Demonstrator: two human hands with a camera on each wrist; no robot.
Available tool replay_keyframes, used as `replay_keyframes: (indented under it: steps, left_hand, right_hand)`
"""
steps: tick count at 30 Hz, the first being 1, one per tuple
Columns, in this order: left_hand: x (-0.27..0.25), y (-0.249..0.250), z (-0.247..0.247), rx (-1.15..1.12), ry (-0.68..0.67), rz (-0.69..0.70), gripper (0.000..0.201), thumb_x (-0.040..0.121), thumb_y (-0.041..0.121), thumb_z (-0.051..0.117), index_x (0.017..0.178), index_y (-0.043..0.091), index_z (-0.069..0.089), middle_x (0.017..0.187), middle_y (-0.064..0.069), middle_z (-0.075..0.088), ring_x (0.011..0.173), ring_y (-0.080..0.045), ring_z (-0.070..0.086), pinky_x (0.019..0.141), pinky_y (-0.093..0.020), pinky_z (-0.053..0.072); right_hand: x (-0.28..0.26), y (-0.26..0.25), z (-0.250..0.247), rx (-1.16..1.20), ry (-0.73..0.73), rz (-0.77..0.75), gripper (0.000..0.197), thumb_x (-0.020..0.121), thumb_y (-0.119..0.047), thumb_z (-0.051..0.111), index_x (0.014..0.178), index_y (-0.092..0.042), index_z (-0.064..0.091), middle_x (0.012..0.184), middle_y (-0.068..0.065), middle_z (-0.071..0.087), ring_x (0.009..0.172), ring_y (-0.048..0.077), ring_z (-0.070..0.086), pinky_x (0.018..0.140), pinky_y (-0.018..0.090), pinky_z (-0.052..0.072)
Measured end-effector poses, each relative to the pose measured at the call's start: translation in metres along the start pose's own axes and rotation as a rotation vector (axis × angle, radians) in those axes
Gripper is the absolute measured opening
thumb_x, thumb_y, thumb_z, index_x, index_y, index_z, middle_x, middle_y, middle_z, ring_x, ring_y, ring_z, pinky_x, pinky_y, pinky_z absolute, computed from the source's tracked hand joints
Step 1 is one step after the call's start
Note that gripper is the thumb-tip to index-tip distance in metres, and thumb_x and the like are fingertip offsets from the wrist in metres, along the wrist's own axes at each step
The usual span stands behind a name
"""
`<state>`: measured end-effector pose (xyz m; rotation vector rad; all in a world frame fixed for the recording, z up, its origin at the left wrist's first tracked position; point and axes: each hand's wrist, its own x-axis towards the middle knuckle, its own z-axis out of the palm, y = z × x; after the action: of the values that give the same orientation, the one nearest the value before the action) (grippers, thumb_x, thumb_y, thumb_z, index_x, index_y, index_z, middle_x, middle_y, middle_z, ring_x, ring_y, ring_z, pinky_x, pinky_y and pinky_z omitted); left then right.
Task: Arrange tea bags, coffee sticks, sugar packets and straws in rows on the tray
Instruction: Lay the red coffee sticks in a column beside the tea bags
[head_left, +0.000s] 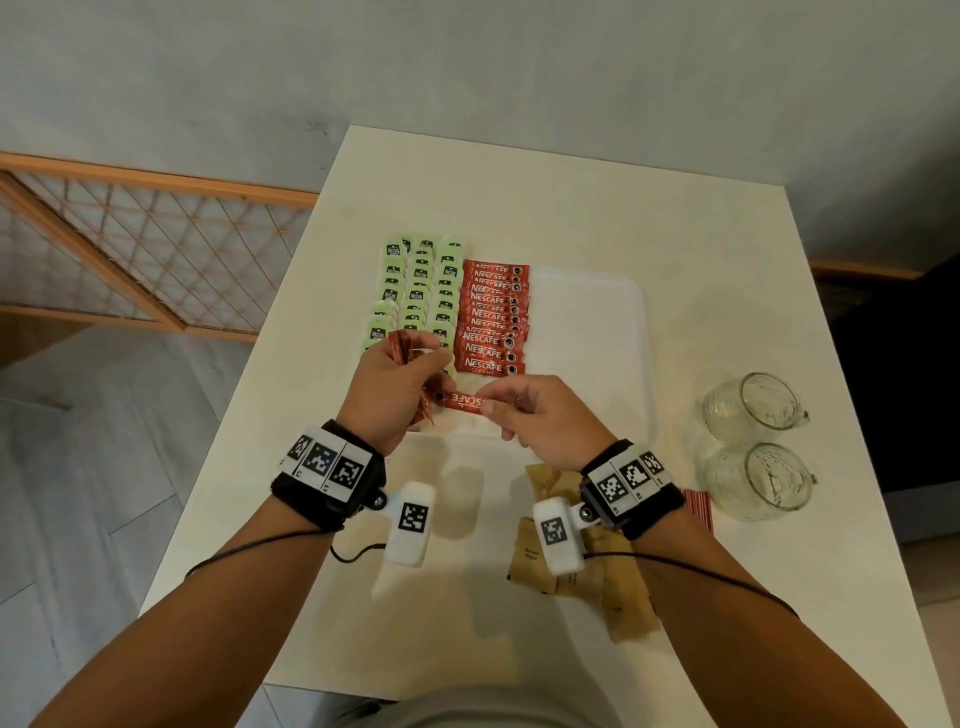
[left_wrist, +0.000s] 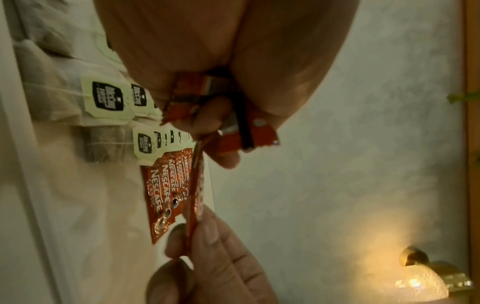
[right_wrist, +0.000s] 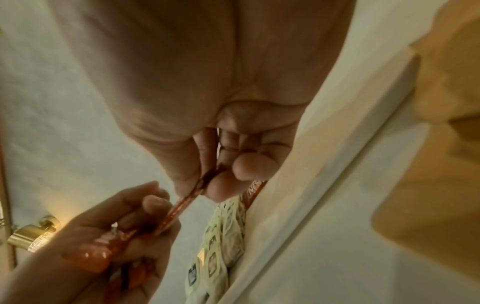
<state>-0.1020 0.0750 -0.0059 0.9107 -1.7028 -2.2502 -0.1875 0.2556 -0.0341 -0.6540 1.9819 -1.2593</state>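
A white tray (head_left: 587, 312) lies on the table, holding rows of green-tagged tea bags (head_left: 418, 283) on its left and a column of red coffee sticks (head_left: 493, 317) beside them. My left hand (head_left: 395, 384) grips a bundle of red coffee sticks (head_left: 401, 347) over the tray's near left corner. My right hand (head_left: 540, 415) pinches one end of a single coffee stick (head_left: 465, 401), whose other end sits at the left hand's fingers. The right wrist view shows thumb and fingers pinching that coffee stick (right_wrist: 192, 195). The held bundle (left_wrist: 207, 98) shows under the left palm.
Brown sugar packets (head_left: 582, 561) lie on the table under my right wrist, with red-striped straws (head_left: 698, 506) beside them. Two glass mugs (head_left: 753, 447) stand at the right. The tray's right half (head_left: 587, 312) is bare. A wooden lattice screen (head_left: 130, 249) stands at the left.
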Motion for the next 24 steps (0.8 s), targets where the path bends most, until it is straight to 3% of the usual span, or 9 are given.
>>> replay_keyframes:
  steps: [4,7,9,13,16,19,21,24]
  left_hand:
    - [0.001,-0.006,-0.003,0.170,-0.017,0.035,0.025,0.091,0.010,0.070,0.079,0.013,0.048,0.068,-0.013,0.057,0.063,-0.021,0.069,0.048,-0.027,0.047]
    - [-0.002,-0.007,-0.001,0.341,-0.099,0.042,0.022,0.091,0.015,0.071,0.081,0.010,0.052,0.069,-0.018,0.058,0.050,-0.015,0.059,0.047,-0.025,0.045]
    - [-0.004,-0.007,0.002,0.421,-0.151,0.069,0.020,0.090,0.018,0.072,0.082,0.008,0.057,0.064,-0.009,0.059,0.046,-0.012,0.054,0.047,-0.022,0.046]
    - [-0.007,-0.005,0.011,0.483,-0.237,0.099,0.009,0.091,0.017,0.072,0.097,0.012,0.067,0.071,0.004,0.072,0.059,-0.007,0.066,0.058,-0.019,0.050]
    - [-0.008,-0.001,0.015,0.515,-0.269,0.105,0.005,0.094,0.014,0.068,0.095,0.019,0.067,0.060,0.008,0.065,0.049,-0.008,0.057,0.051,-0.021,0.047]
    - [-0.006,0.003,0.015,0.484,-0.205,0.091,0.004,0.094,0.016,0.067,0.096,0.012,0.068,0.069,-0.005,0.065,0.048,-0.015,0.051,0.048,-0.023,0.044]
    - [-0.003,0.004,0.013,0.437,-0.130,0.073,0.006,0.094,0.015,0.067,0.095,0.009,0.067,0.073,-0.007,0.069,0.048,-0.015,0.050,0.045,-0.021,0.042]
    - [-0.001,0.003,0.008,0.435,-0.071,0.075,0.010,0.095,0.015,0.066,0.095,0.006,0.068,0.074,-0.006,0.072,0.048,-0.015,0.050,0.042,-0.019,0.041]
  right_hand:
    - [0.003,0.001,-0.005,0.047,0.047,-0.056,0.027,0.100,-0.010,0.060,0.120,-0.027,0.066,0.103,-0.001,0.069,0.081,0.011,0.070,0.072,0.031,0.057]
    - [0.004,0.000,-0.008,0.130,0.086,-0.091,0.030,0.099,-0.002,0.059,0.120,-0.023,0.061,0.100,-0.009,0.072,0.086,0.013,0.072,0.075,0.029,0.056]
    - [0.005,-0.001,-0.008,0.167,0.093,-0.103,0.028,0.097,-0.001,0.062,0.119,-0.020,0.061,0.096,-0.004,0.074,0.085,0.014,0.073,0.074,0.027,0.056]
    - [0.005,-0.002,-0.005,0.195,0.082,-0.120,0.037,0.094,-0.007,0.070,0.127,-0.010,0.055,0.090,0.004,0.075,0.083,0.017,0.073,0.074,0.029,0.055]
    - [0.005,-0.002,-0.005,0.205,0.075,-0.116,0.037,0.094,-0.010,0.070,0.127,-0.013,0.054,0.084,-0.001,0.075,0.082,0.015,0.071,0.074,0.032,0.056]
    - [0.002,0.001,-0.005,0.175,0.056,-0.086,0.025,0.096,-0.010,0.067,0.119,-0.017,0.062,0.086,-0.004,0.075,0.083,0.014,0.070,0.078,0.034,0.058]
    - [-0.001,0.006,-0.005,0.158,0.057,-0.064,0.017,0.096,-0.012,0.068,0.113,-0.015,0.069,0.093,-0.001,0.077,0.085,0.015,0.071,0.080,0.035,0.058]
    - [-0.003,0.012,-0.007,0.128,0.086,-0.014,0.013,0.097,-0.013,0.067,0.108,-0.014,0.073,0.090,-0.001,0.077,0.080,0.012,0.069,0.072,0.030,0.055]
